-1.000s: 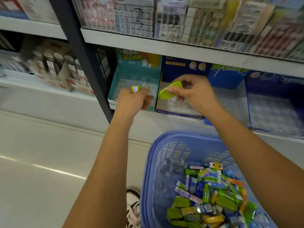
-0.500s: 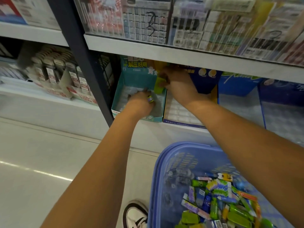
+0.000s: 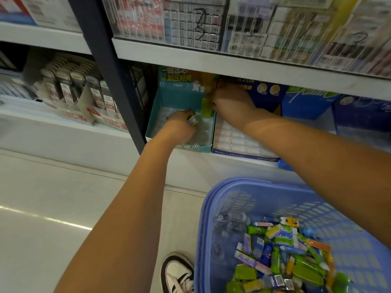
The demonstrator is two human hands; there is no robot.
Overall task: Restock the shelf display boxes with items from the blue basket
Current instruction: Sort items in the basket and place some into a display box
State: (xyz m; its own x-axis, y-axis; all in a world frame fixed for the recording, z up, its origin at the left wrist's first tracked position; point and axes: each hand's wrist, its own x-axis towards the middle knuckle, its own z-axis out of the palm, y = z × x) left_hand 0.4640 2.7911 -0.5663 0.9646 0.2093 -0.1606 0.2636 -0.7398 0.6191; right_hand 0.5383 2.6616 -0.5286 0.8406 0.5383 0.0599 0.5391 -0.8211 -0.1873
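Both hands reach into the teal display box (image 3: 163, 115) on the low shelf. My left hand (image 3: 179, 125) sits low inside the box, fingers curled round a small purple-and-green item (image 3: 193, 120). My right hand (image 3: 229, 100) is at the box's back right corner and holds a lime green packet (image 3: 205, 109) upright against the box wall. The blue basket (image 3: 222, 199) stands on the floor at lower right, with several green, purple and blue packets (image 3: 281, 256) piled in it.
To the right of the teal box stand a dark blue display box (image 3: 243, 154) with a white tray and further blue boxes (image 3: 306, 106). A dark shelf post (image 3: 110, 66) rises left of the teal box. An upper shelf edge (image 3: 232, 60) overhangs my hands. My shoe (image 3: 177, 273) is beside the basket.
Both hands moved forward from in front of the shelf into the teal box, carrying their items. The green packet now stands upright at the box's back right.
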